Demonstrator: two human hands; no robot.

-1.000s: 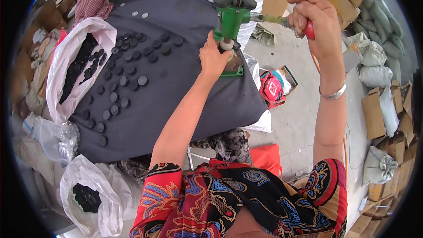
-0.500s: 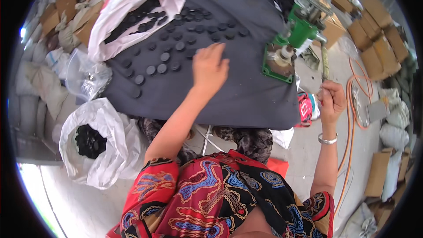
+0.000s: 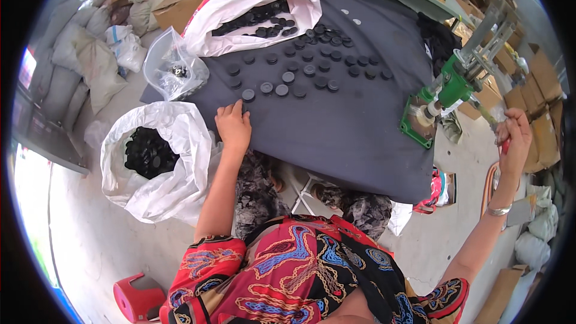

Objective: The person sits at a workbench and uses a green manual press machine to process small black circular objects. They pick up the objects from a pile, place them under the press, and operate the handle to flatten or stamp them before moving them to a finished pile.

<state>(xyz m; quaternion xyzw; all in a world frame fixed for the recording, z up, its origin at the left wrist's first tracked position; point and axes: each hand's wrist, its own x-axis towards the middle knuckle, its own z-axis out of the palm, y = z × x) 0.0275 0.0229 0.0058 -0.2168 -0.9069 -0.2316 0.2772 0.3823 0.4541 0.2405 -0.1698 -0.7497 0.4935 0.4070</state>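
My left hand [image 3: 234, 127] is at the near left edge of the dark cloth-covered table [image 3: 336, 138]. Its thumb and index finger close around a small black disc, mostly hidden by the fingers. Several loose black round discs [image 3: 282, 90] lie scattered just beyond it, some with a lighter grey top. Out to the right, my right hand [image 3: 515, 135] is wrapped round the lever [image 3: 485, 114] of a green hand press [image 3: 453, 87]; a bit of red grip shows below the fingers. The press stands on the table's right corner, its square base [image 3: 418, 121] facing me.
A white sack [image 3: 198, 36] of black discs lies open on the table's far left. Below it are a clear bag [image 3: 171, 69] with shiny metal pieces and a floor sack [image 3: 120, 168] full of black parts. A red stool [image 3: 141, 297] stands lower left; cardboard boxes [image 3: 537, 138] are stacked right.
My left hand has gone from among the discs to the table's left edge. My right hand has moved outward and up with the lever. The whole view has shifted, bringing the stool in.
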